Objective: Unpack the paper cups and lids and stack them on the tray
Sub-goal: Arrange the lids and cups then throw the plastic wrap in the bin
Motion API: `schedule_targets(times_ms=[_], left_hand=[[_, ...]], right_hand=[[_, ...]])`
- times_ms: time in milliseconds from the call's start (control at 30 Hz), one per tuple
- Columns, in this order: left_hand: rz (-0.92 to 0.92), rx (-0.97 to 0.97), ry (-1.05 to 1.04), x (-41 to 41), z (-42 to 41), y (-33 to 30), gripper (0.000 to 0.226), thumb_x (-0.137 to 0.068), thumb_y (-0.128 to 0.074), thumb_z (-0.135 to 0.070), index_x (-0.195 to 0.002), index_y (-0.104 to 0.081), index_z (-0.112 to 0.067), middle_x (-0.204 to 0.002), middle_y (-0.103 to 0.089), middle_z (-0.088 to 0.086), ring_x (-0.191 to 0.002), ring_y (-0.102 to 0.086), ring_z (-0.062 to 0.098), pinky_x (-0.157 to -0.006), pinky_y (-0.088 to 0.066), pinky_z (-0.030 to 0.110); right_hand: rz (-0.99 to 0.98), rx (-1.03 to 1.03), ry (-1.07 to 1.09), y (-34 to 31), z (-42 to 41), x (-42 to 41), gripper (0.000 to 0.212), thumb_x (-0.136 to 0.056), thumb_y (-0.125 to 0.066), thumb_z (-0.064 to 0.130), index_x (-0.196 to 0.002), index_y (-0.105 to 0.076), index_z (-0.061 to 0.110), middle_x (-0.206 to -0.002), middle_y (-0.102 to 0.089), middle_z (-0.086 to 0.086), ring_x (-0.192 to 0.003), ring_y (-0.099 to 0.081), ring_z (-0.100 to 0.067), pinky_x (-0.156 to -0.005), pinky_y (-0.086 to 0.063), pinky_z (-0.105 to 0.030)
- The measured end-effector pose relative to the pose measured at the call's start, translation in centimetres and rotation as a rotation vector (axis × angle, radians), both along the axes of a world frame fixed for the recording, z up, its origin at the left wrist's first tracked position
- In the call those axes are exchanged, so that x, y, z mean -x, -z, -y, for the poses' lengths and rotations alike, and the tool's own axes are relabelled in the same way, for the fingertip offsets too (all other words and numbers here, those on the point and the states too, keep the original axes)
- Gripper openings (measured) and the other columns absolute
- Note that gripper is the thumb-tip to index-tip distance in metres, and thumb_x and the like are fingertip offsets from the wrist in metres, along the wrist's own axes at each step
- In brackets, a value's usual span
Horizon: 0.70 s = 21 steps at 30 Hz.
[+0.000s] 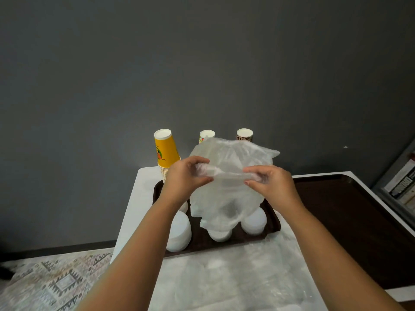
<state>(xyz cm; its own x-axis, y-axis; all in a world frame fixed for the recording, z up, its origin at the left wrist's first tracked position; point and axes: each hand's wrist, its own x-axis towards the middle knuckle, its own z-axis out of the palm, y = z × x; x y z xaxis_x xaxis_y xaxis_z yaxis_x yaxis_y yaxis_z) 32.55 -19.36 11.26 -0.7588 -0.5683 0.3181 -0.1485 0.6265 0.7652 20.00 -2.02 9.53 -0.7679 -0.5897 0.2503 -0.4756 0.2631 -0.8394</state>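
- The white table [134, 212] carries two dark trays: the tray [272, 232] under my hands holds the stacks; a second tray [350, 221] sits to its right.
- Flat clear wrap [235, 272] lies on the near table.
- An empty plastic bag [229, 198] hangs in the air over the tray, between me and the cups, its long axis running far to near.
- Three cup stacks stand upside down along the tray's far edge: yellow cups [165, 151] left, two more [206, 135] [244, 134] half hidden by the bag.
- White lid stacks [179, 232] [254, 222] sit along the near edge, one more under the bag.
- My left hand [186, 176] pinches a gathered fold of the bag; my right hand [267, 180] pinches the same fold from the right, both equally near it.
- I judge unpacking done; the bag should go aside, to the near table.
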Motion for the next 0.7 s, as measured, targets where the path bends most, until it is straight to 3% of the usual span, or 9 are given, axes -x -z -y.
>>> schedule_targets(times_ms=[67,167,267,333,467,533,567,633,700], left_hand=[[0.004,0.071,-0.044,-0.1,0.5,0.0,0.030,-0.072,-0.081,-0.013,-0.100,-0.072,-0.012,-0.092,-0.065,-0.004,-0.081,-0.056,0.007,-0.067,-0.037,0.001],[-0.024,0.087,-0.110,-0.4,1.3,0.2,0.019,-0.075,-0.079,-0.013,-0.092,-0.073,-0.006,-0.089,-0.070,0.003,-0.079,-0.058,0.010,-0.066,-0.038,0.000],[-0.003,0.150,-0.140,-0.6,2.0,0.5,0.014,-0.077,-0.077,-0.016,-0.085,-0.072,-0.005,-0.087,-0.068,0.007,-0.078,-0.058,0.016,-0.062,-0.037,0.011],[0.001,0.193,-0.162,-0.5,2.7,0.8,0.013,-0.077,-0.077,-0.016,-0.082,-0.072,-0.005,-0.087,-0.060,0.006,-0.082,-0.054,0.019,-0.066,-0.033,0.019],[-0.105,0.097,-0.219,-0.9,3.9,0.9,0.011,-0.076,-0.076,-0.006,-0.083,-0.069,-0.001,-0.100,-0.049,0.000,-0.092,-0.049,0.015,-0.070,-0.032,0.003],[-0.179,-0.031,-0.205,-1.1,4.3,1.1,0.006,-0.079,-0.072,-0.005,-0.083,-0.067,-0.008,-0.107,-0.056,-0.006,-0.095,-0.052,0.011,-0.075,-0.036,0.006],[-0.226,-0.126,-0.191,-1.1,4.2,1.0,0.008,-0.082,-0.069,-0.006,-0.082,-0.065,-0.014,-0.104,-0.060,-0.009,-0.091,-0.055,0.008,-0.076,-0.039,0.011],[-0.293,-0.240,-0.193,-1.0,3.8,0.9,0.021,-0.089,-0.061,-0.009,-0.074,-0.055,-0.023,-0.078,-0.059,-0.012,-0.070,-0.050,-0.001,-0.066,-0.039,0.017],[-0.292,-0.186,-0.219,-0.8,3.3,0.8,0.034,-0.093,-0.056,-0.010,-0.067,-0.039,-0.024,-0.060,-0.039,-0.010,-0.053,-0.037,-0.001,-0.055,-0.030,0.017]], right_hand=[[-0.054,-0.024,0.051,0.0,-0.3,0.4,0.015,-0.078,-0.076,0.012,-0.093,-0.075,0.015,-0.085,-0.064,0.006,-0.080,-0.059,-0.003,-0.072,-0.042,-0.002],[-0.101,-0.020,0.113,0.3,-0.7,1.1,0.010,-0.079,-0.075,0.018,-0.086,-0.075,0.011,-0.080,-0.062,0.007,-0.074,-0.057,-0.001,-0.081,-0.044,-0.011],[-0.130,0.000,0.128,0.4,-0.9,1.3,0.011,-0.078,-0.076,0.017,-0.085,-0.075,0.009,-0.079,-0.058,0.007,-0.072,-0.057,-0.004,-0.069,-0.042,-0.005],[-0.164,0.003,0.135,0.5,-1.0,1.3,0.009,-0.078,-0.075,0.014,-0.084,-0.075,0.009,-0.075,-0.050,0.011,-0.069,-0.056,0.003,-0.064,-0.038,-0.003],[-0.190,0.002,0.163,1.2,-1.4,2.0,0.013,-0.078,-0.075,0.011,-0.090,-0.075,0.006,-0.081,-0.044,0.010,-0.075,-0.050,-0.003,-0.072,-0.041,-0.011],[-0.173,0.008,0.182,1.5,-1.6,2.2,0.011,-0.078,-0.075,0.009,-0.087,-0.074,0.004,-0.086,-0.045,0.008,-0.080,-0.051,-0.008,-0.079,-0.045,-0.020],[-0.163,0.013,0.184,1.6,-1.6,2.2,0.010,-0.078,-0.075,0.008,-0.086,-0.074,0.004,-0.087,-0.046,0.007,-0.082,-0.052,-0.009,-0.079,-0.046,-0.020],[-0.151,-0.004,0.157,1.7,-1.7,2.2,0.007,-0.078,-0.075,0.007,-0.083,-0.073,0.004,-0.085,-0.051,0.009,-0.081,-0.055,-0.011,-0.074,-0.044,-0.010],[-0.152,-0.108,0.088,2.0,-1.9,2.3,0.004,-0.079,-0.074,0.009,-0.077,-0.072,0.006,-0.084,-0.056,0.009,-0.080,-0.059,-0.015,-0.072,-0.044,-0.009]])
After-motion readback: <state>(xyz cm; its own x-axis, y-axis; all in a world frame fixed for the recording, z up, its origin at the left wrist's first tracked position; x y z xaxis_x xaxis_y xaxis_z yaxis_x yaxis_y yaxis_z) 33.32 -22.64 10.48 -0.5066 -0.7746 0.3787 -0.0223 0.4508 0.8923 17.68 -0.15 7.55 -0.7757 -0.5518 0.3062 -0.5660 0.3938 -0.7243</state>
